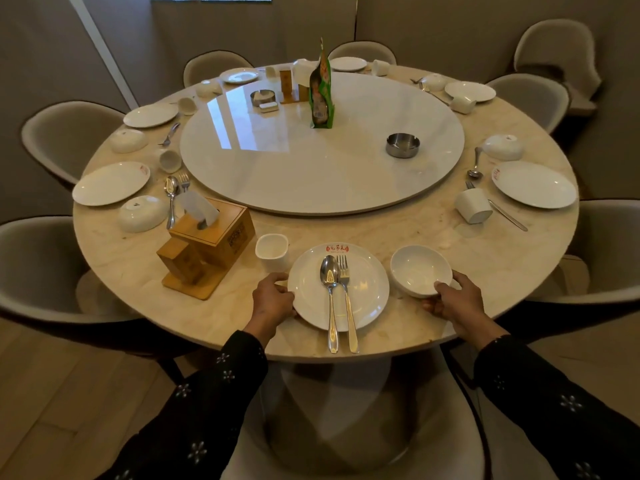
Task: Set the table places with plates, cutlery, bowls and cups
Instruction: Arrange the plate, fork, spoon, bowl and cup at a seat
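A white plate (367,289) with a red logo lies at the near edge of the round marble table (519,265). On it rest a spoon (330,292) and a fork (346,299), handles pointing toward me past the rim. My left hand (272,301) grips the plate's left rim. Just right of the plate stands an upright white bowl (417,270), and my right hand (457,301) holds its near rim. A white cup (272,251) stands upright to the upper left of the plate.
A wooden tissue box (214,230) on a wooden stand sits left of the cup. A large turntable (322,161) carries a steel ashtray (402,144), a green packet (322,91) and condiment holders. Other places hold plates, upturned bowls, tipped cups and cutlery. Chairs ring the table.
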A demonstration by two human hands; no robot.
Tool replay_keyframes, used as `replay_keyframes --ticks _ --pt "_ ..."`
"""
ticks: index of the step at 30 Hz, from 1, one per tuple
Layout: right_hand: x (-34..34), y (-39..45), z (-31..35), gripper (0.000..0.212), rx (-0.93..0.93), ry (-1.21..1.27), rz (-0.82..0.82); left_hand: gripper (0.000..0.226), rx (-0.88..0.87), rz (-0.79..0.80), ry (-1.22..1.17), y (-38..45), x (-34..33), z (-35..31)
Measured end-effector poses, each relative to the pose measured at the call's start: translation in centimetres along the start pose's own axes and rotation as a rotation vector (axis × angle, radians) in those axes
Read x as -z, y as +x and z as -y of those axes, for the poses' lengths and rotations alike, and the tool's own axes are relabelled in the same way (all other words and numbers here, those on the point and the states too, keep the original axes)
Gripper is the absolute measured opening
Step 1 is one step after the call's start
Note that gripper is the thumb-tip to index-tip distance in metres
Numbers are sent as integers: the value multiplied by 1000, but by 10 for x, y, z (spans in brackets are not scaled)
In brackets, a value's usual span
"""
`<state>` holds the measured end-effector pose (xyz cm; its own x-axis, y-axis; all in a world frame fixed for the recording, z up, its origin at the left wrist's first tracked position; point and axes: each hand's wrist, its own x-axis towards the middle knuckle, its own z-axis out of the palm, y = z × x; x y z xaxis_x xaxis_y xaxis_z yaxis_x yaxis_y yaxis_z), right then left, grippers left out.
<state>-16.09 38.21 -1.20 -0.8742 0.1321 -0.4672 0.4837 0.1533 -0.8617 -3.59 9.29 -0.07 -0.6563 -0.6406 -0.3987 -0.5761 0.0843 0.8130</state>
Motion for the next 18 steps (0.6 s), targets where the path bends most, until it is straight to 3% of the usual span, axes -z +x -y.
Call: replay_keyframes --ticks 18 --pt "1 -4 5 47 -8 -18 47 44 6 17 -8 -3 2 0"
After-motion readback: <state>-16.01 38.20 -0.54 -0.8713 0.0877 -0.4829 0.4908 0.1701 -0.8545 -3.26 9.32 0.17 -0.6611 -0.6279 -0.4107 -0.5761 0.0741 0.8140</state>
